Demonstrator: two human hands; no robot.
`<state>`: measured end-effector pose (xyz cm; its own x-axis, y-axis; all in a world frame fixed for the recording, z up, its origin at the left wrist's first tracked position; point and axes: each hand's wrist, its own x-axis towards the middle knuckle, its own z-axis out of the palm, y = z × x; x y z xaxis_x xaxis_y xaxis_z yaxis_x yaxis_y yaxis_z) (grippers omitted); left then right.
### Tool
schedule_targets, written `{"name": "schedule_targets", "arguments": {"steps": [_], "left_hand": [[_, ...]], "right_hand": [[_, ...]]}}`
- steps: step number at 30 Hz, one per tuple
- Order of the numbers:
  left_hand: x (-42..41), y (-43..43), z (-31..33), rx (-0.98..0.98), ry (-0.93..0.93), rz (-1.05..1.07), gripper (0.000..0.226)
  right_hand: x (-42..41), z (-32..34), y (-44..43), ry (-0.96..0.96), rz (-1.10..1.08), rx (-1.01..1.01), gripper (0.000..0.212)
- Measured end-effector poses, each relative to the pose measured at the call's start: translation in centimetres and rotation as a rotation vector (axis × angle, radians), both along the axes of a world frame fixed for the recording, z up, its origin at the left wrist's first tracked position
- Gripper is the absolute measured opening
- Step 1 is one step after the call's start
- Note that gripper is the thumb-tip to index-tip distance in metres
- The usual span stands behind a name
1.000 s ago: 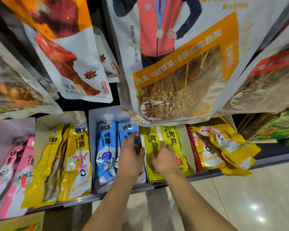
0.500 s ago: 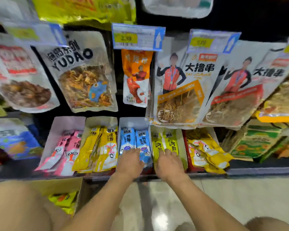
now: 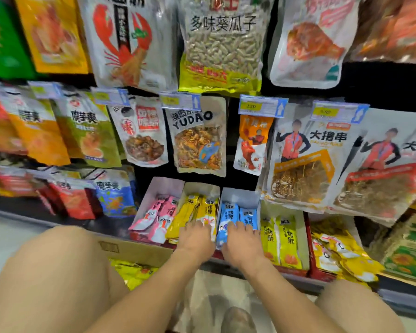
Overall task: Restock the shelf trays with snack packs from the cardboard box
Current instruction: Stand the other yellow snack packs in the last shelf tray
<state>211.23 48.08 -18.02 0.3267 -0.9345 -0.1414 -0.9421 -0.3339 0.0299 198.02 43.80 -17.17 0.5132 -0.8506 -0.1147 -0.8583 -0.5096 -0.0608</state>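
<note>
A row of shelf trays holds long snack packs: pink packs point(image 3: 162, 216), yellow packs point(image 3: 192, 210), blue packs point(image 3: 231, 215), more yellow packs point(image 3: 287, 239) and loose yellow packs point(image 3: 334, 253) in a red tray. My left hand point(image 3: 195, 239) rests with its fingers on the yellow packs in the second tray point(image 3: 199, 188). Beside it, my right hand point(image 3: 243, 241) lies on the blue packs in the white tray point(image 3: 240, 197). Neither hand plainly grips a pack. The cardboard box point(image 3: 135, 251) stands below the shelf at the left, with yellow packs point(image 3: 132, 272) inside.
Large snack bags hang on pegs above the trays, with the striped skewer bags point(image 3: 300, 164) drooping over the right trays. My bare knees point(image 3: 53, 272) fill the bottom corners. A shelf edge point(image 3: 298, 277) runs in front of the trays.
The view has pulled back and up. Both hands shifted one tray left: the left from the blue packs to the yellow ones, the right from the yellow packs to the blue ones.
</note>
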Motion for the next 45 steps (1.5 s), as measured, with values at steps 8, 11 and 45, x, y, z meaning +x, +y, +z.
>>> {"name": "schedule_targets", "arguments": {"steps": [8, 11, 45], "left_hand": [[7.0, 4.7, -1.1, 0.013, -0.032, 0.207, 0.05], [10.3, 7.3, -2.4, 0.049, -0.001, 0.299, 0.052], [30.8, 21.5, -21.2, 0.118, 0.271, 0.603, 0.045]], "right_hand": [[8.5, -1.2, 1.6, -0.058, 0.204, 0.037, 0.064], [11.4, -2.4, 2.7, -0.036, 0.271, 0.057, 0.061], [33.2, -27.6, 13.8, 0.413, 0.711, 0.331, 0.072]]}}
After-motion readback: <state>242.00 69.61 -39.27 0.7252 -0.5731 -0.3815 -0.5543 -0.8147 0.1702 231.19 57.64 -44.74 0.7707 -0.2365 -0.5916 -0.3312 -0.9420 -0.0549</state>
